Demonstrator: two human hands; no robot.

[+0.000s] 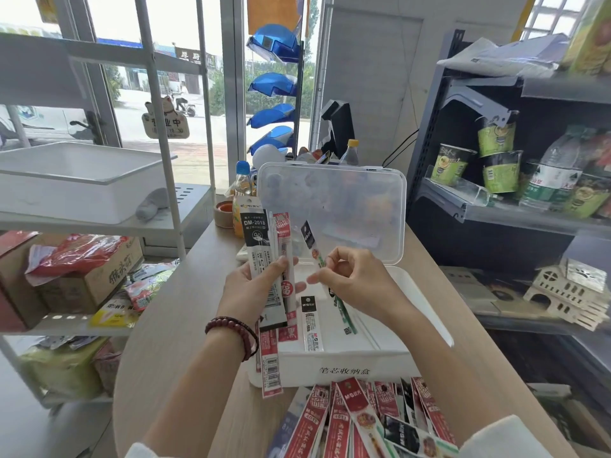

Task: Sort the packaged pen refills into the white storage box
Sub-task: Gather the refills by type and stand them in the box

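- The left hand (251,285) grips a bunch of refill packs (264,246) and holds them upright over the white box (330,365).
- The right hand (353,276) pinches one thin pack (310,239), just beside the bunch.
- The box sits open on the table (172,342), with its clear lid (334,206) standing up at the back.
- A few packs (310,322) lie inside the box.
- A big pile of packs (380,421) lies on the table in front of the box.

Hands (251,289) (353,279) hold refill packets (261,239) over white box (297,366).
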